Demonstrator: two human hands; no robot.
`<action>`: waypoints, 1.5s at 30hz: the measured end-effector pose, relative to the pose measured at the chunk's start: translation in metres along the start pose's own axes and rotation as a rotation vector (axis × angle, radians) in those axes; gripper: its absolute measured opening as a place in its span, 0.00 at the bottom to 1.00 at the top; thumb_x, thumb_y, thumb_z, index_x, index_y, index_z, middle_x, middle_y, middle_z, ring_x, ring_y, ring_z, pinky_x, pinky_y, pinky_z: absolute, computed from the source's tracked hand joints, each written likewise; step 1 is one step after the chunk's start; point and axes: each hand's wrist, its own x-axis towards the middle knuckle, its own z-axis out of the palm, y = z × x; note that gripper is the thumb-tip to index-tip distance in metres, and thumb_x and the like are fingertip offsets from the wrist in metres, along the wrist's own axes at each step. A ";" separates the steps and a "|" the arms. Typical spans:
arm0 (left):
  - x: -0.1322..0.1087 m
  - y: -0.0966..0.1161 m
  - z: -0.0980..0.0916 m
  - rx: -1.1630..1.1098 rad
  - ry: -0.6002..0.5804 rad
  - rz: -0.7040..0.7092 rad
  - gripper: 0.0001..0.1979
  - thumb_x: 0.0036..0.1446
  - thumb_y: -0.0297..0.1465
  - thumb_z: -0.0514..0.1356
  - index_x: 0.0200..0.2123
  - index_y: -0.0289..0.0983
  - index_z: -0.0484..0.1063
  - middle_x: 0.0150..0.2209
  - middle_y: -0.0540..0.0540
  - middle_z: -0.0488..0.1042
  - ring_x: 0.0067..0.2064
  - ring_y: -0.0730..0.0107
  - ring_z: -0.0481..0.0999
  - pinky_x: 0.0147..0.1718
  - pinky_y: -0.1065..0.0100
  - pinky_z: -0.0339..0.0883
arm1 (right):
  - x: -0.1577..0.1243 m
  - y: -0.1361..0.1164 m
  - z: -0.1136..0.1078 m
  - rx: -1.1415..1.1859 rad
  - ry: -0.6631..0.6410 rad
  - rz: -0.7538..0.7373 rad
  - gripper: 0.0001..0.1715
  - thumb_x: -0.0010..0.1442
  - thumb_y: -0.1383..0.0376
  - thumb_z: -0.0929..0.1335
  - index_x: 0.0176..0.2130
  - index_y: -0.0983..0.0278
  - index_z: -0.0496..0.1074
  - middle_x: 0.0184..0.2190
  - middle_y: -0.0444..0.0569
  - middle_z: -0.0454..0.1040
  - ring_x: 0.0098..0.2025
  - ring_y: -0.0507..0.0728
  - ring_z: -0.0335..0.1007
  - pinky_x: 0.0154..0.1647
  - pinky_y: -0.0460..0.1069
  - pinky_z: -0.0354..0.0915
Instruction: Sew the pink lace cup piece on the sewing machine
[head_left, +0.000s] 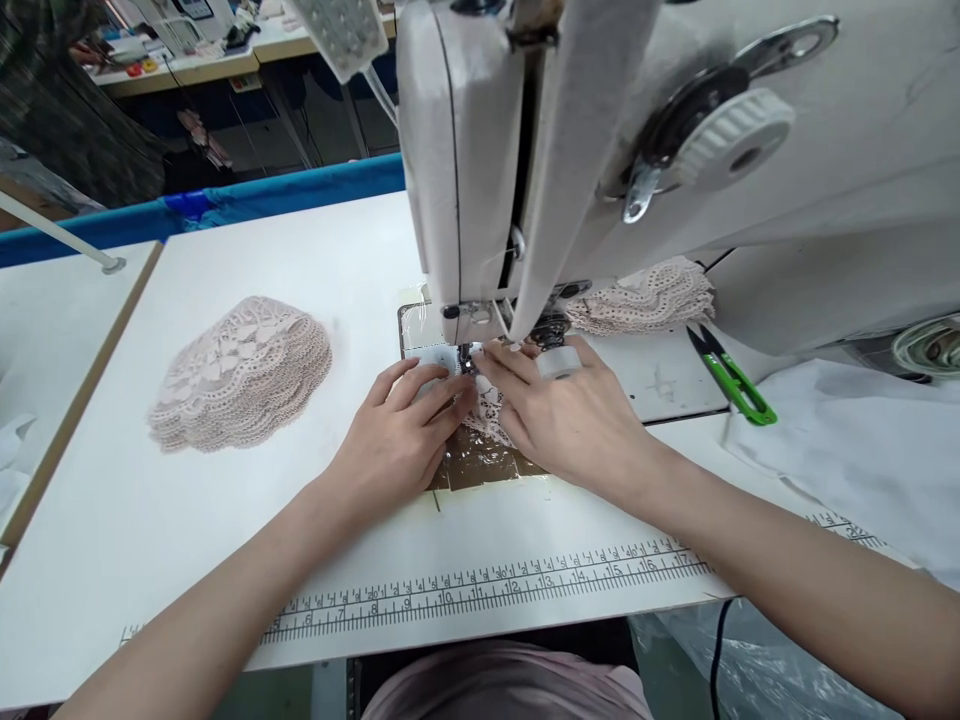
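Observation:
A small pink lace piece (487,415) lies on the sewing machine bed under the presser foot (466,362). My left hand (397,440) rests flat on the bed with fingers stretched toward the needle, its fingertips on the lace's left edge. My right hand (570,415) lies over the lace from the right, fingers extended and pressing it down near the foot. Most of the lace is hidden beneath both hands. The white sewing machine (570,150) head stands directly above.
A stack of pink lace pieces (240,375) sits at the left on the white table (225,530). Another lace stack (645,297) lies behind the machine arm. Green thread snips (731,378) lie at the right. A printed ruler (487,590) runs along the front edge.

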 end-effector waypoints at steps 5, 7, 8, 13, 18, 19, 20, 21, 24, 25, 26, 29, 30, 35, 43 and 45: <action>0.000 0.002 -0.002 0.083 -0.039 0.007 0.20 0.62 0.24 0.52 0.56 0.37 0.70 0.55 0.44 0.74 0.57 0.54 0.69 0.56 0.49 0.61 | 0.007 0.006 0.010 0.052 0.040 -0.006 0.22 0.66 0.66 0.57 0.50 0.70 0.74 0.51 0.56 0.75 0.54 0.64 0.63 0.58 0.60 0.50; 0.000 0.003 -0.002 0.118 -0.052 0.009 0.19 0.63 0.24 0.52 0.55 0.36 0.70 0.54 0.43 0.74 0.57 0.53 0.70 0.56 0.48 0.62 | 0.009 0.008 0.011 0.077 0.042 0.001 0.22 0.67 0.65 0.57 0.51 0.69 0.74 0.51 0.55 0.75 0.56 0.64 0.63 0.60 0.59 0.48; 0.000 0.004 -0.003 0.133 -0.051 0.010 0.18 0.63 0.25 0.52 0.55 0.35 0.70 0.54 0.42 0.74 0.57 0.53 0.70 0.56 0.48 0.62 | 0.010 0.009 0.011 0.087 0.040 0.002 0.23 0.67 0.64 0.57 0.52 0.69 0.73 0.51 0.55 0.75 0.56 0.63 0.62 0.61 0.59 0.48; 0.001 0.009 -0.004 0.169 -0.027 0.010 0.17 0.64 0.25 0.51 0.54 0.35 0.71 0.52 0.40 0.75 0.57 0.54 0.71 0.57 0.46 0.61 | 0.011 0.008 0.011 0.115 0.039 0.007 0.22 0.68 0.64 0.57 0.53 0.67 0.73 0.52 0.54 0.75 0.57 0.63 0.63 0.62 0.60 0.49; 0.002 0.011 -0.004 0.158 -0.023 -0.009 0.18 0.64 0.24 0.51 0.54 0.36 0.71 0.52 0.40 0.75 0.57 0.54 0.72 0.57 0.42 0.59 | 0.008 0.008 0.013 0.091 0.045 -0.002 0.21 0.67 0.64 0.58 0.52 0.67 0.73 0.53 0.53 0.74 0.58 0.64 0.61 0.63 0.62 0.48; 0.002 0.011 -0.005 0.154 -0.025 -0.013 0.18 0.64 0.24 0.51 0.54 0.36 0.71 0.52 0.40 0.75 0.57 0.54 0.72 0.57 0.42 0.59 | 0.008 0.008 0.013 0.087 0.044 -0.003 0.21 0.67 0.64 0.58 0.51 0.67 0.74 0.53 0.53 0.74 0.58 0.64 0.61 0.63 0.62 0.48; 0.002 0.011 -0.005 0.150 -0.027 -0.015 0.18 0.64 0.24 0.51 0.54 0.36 0.71 0.52 0.40 0.75 0.57 0.53 0.72 0.57 0.42 0.59 | 0.008 0.008 0.013 0.085 0.042 -0.002 0.21 0.67 0.64 0.58 0.51 0.67 0.74 0.53 0.53 0.74 0.59 0.64 0.61 0.64 0.62 0.48; 0.002 0.012 -0.005 0.147 -0.029 -0.016 0.18 0.64 0.24 0.51 0.54 0.36 0.71 0.52 0.40 0.75 0.57 0.53 0.72 0.58 0.41 0.59 | 0.008 0.008 0.013 0.084 0.041 -0.001 0.21 0.67 0.64 0.58 0.50 0.67 0.74 0.53 0.53 0.74 0.59 0.64 0.61 0.64 0.62 0.48; 0.002 0.012 -0.005 0.142 -0.027 -0.021 0.18 0.64 0.24 0.51 0.54 0.35 0.71 0.52 0.39 0.75 0.57 0.52 0.72 0.59 0.40 0.57 | 0.009 0.008 0.012 0.086 0.043 -0.001 0.22 0.67 0.65 0.57 0.49 0.68 0.75 0.52 0.53 0.74 0.59 0.64 0.61 0.64 0.62 0.47; 0.001 0.013 -0.004 0.140 -0.027 -0.022 0.18 0.63 0.24 0.51 0.54 0.35 0.71 0.52 0.39 0.75 0.57 0.52 0.72 0.59 0.40 0.56 | 0.009 0.008 0.012 0.086 0.043 0.001 0.22 0.67 0.65 0.57 0.49 0.68 0.75 0.52 0.53 0.74 0.59 0.64 0.61 0.64 0.62 0.48; 0.001 0.013 -0.004 0.138 -0.028 -0.025 0.19 0.63 0.24 0.51 0.55 0.35 0.71 0.53 0.38 0.75 0.57 0.51 0.72 0.59 0.39 0.56 | 0.009 0.008 0.011 0.086 0.042 0.001 0.21 0.67 0.65 0.58 0.49 0.68 0.75 0.52 0.53 0.75 0.59 0.64 0.61 0.63 0.62 0.48; 0.000 0.013 -0.003 0.135 -0.033 -0.036 0.20 0.62 0.23 0.52 0.55 0.34 0.70 0.53 0.38 0.75 0.58 0.51 0.71 0.60 0.40 0.54 | 0.009 0.009 0.010 0.094 0.049 -0.007 0.21 0.67 0.65 0.57 0.48 0.68 0.75 0.52 0.53 0.75 0.59 0.64 0.61 0.63 0.62 0.48; 0.000 0.013 -0.003 0.136 -0.033 -0.039 0.20 0.61 0.23 0.52 0.56 0.34 0.70 0.53 0.38 0.74 0.58 0.52 0.70 0.61 0.40 0.54 | 0.008 0.010 0.009 0.102 0.056 -0.015 0.21 0.67 0.66 0.57 0.48 0.68 0.75 0.51 0.53 0.75 0.58 0.63 0.62 0.63 0.61 0.49; 0.000 0.013 -0.002 0.160 -0.004 -0.048 0.17 0.62 0.25 0.52 0.53 0.36 0.72 0.52 0.40 0.75 0.55 0.55 0.72 0.61 0.42 0.53 | 0.005 0.015 0.001 0.195 0.119 -0.088 0.24 0.68 0.54 0.59 0.44 0.66 0.76 0.43 0.52 0.79 0.49 0.60 0.68 0.58 0.57 0.54; 0.003 0.009 0.003 0.048 0.090 -0.108 0.12 0.65 0.29 0.54 0.45 0.36 0.75 0.44 0.44 0.77 0.47 0.62 0.75 0.59 0.46 0.57 | 0.001 0.010 -0.006 0.165 0.163 -0.257 0.12 0.61 0.67 0.63 0.41 0.68 0.73 0.37 0.51 0.77 0.36 0.57 0.69 0.41 0.52 0.59; 0.003 0.009 0.003 0.051 0.109 -0.095 0.12 0.65 0.29 0.54 0.47 0.36 0.75 0.43 0.45 0.78 0.46 0.62 0.75 0.59 0.47 0.58 | 0.001 0.010 -0.004 0.172 0.210 -0.281 0.12 0.61 0.71 0.62 0.38 0.67 0.74 0.36 0.49 0.77 0.36 0.55 0.69 0.38 0.51 0.58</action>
